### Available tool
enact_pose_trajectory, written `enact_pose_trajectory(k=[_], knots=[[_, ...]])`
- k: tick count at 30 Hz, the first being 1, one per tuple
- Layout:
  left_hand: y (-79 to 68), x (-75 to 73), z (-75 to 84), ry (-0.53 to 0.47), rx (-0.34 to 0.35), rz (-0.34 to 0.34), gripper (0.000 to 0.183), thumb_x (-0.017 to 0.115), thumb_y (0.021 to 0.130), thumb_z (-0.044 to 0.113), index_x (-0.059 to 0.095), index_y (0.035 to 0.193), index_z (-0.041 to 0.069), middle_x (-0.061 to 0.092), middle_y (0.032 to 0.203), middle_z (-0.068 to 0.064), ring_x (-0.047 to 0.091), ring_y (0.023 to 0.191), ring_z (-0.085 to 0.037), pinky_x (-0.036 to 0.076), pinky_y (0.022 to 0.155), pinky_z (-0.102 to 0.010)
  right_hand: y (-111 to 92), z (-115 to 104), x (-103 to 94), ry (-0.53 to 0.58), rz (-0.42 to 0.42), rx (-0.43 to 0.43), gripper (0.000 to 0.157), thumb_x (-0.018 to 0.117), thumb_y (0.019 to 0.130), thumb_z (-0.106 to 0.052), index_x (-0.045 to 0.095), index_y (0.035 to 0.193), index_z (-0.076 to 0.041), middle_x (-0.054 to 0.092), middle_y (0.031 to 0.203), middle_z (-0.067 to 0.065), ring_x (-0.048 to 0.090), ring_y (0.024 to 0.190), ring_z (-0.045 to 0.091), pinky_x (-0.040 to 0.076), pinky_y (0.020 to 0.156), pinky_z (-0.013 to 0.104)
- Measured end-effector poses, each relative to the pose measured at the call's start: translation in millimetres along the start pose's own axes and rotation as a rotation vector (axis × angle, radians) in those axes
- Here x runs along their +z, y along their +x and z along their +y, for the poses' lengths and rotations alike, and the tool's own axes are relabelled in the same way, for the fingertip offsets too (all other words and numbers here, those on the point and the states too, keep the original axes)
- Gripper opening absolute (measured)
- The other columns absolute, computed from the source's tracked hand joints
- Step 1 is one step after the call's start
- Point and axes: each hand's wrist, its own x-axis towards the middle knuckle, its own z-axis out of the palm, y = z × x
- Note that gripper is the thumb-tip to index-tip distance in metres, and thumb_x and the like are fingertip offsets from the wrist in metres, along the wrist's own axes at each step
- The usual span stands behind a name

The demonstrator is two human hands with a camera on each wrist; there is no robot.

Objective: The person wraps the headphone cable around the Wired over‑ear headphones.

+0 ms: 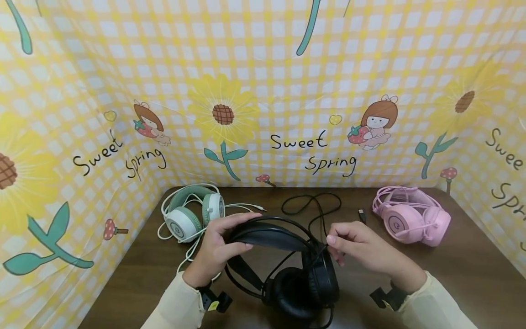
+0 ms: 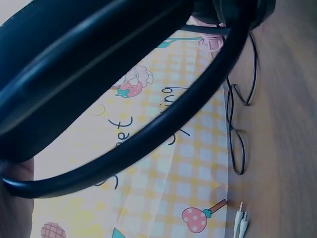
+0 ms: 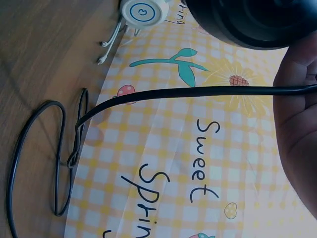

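Observation:
Black over-ear headphones (image 1: pixel 293 292) are held up over the table's front middle, tilted with the headband toward the left. My left hand (image 1: pixel 219 242) grips the headband (image 1: pixel 267 235), thumb on the near side and fingers at the top. In the left wrist view, the padded band and outer arch (image 2: pixel 148 134) fill much of the picture. Beside the right ear cup, my right hand (image 1: pixel 357 244) pinches the black cable (image 1: pixel 324 219) between thumb and curled fingers. The right wrist view shows that cable (image 3: pixel 198 92) running across the palm and down to loose loops on the table.
White-and-green headphones (image 1: pixel 181 224) lie at the back left, with their white cable trailing toward my left forearm. Pink headphones (image 1: pixel 417 219) sit at the back right. A black USB plug (image 1: pixel 361 215) lies near them. Patterned cloth (image 1: pixel 263 91) walls the brown table (image 1: pixel 135 278).

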Motion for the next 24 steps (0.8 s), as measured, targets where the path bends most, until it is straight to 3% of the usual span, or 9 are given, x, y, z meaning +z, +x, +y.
enact_pose_trajectory(k=[7, 10, 14, 17, 24], knots=[[-1.2, 3.3, -0.7, -0.069, -0.018, -0.006, 0.05, 0.062, 0.077, -0.004, 0.06, 0.126, -0.006, 0.063, 0.12, -0.019, 0.062, 0.105, -0.024, 0.05, 0.087, -0.03, 1.6, 3.2, 1.0, -0.007, -0.006, -0.029, 0.028, 0.046, 0.097, 0.009, 0.054, 0.082, -0.012, 0.053, 0.069, 0.006, 0.055, 0.054, 0.02, 0.049, 0.051, 0.033], [-1.3, 4.7, -1.4, -0.103, -0.031, -0.002, 0.05, 0.06, 0.076, -0.004, 0.059, 0.126, -0.008, 0.065, 0.114, -0.017, 0.061, 0.074, -0.018, 0.05, 0.061, -0.029, 2.8, 6.9, 0.6, -0.016, -0.019, -0.087, 0.026, 0.048, 0.096, 0.01, 0.053, 0.083, -0.012, 0.051, 0.072, 0.005, 0.053, 0.052, 0.019, 0.047, 0.049, 0.03], [-1.0, 6.2, -0.6, -0.122, -0.044, 0.001, 0.051, 0.059, 0.077, -0.003, 0.059, 0.127, -0.007, 0.065, 0.105, -0.012, 0.038, 0.047, -0.015, 0.035, 0.041, -0.032, 5.4, 12.7, -1.8, -0.022, -0.033, -0.2, 0.02, 0.052, 0.095, 0.007, 0.052, 0.084, -0.011, 0.05, 0.078, 0.005, 0.049, 0.059, 0.017, 0.042, 0.047, 0.028], [-0.7, 7.1, 0.2, -0.141, -0.042, 0.0, 0.052, 0.058, 0.076, -0.004, 0.059, 0.128, -0.007, 0.064, 0.102, -0.01, 0.034, 0.044, -0.017, 0.034, 0.039, -0.033, 7.9, 17.6, -3.7, -0.052, -0.035, -0.271, 0.014, 0.056, 0.096, -0.003, 0.053, 0.084, -0.011, 0.05, 0.082, 0.005, 0.049, 0.07, 0.017, 0.042, 0.054, 0.03], [4.1, 9.3, 0.0, -0.253, -0.006, -0.026, 0.052, 0.056, 0.076, -0.006, 0.058, 0.128, -0.007, 0.065, 0.1, -0.007, 0.033, 0.043, -0.018, 0.03, 0.037, -0.036, 11.2, 20.4, -5.9, -0.094, -0.035, -0.303, 0.014, 0.059, 0.096, -0.022, 0.058, 0.086, -0.013, 0.054, 0.085, 0.003, 0.052, 0.078, 0.017, 0.044, 0.066, 0.033]])
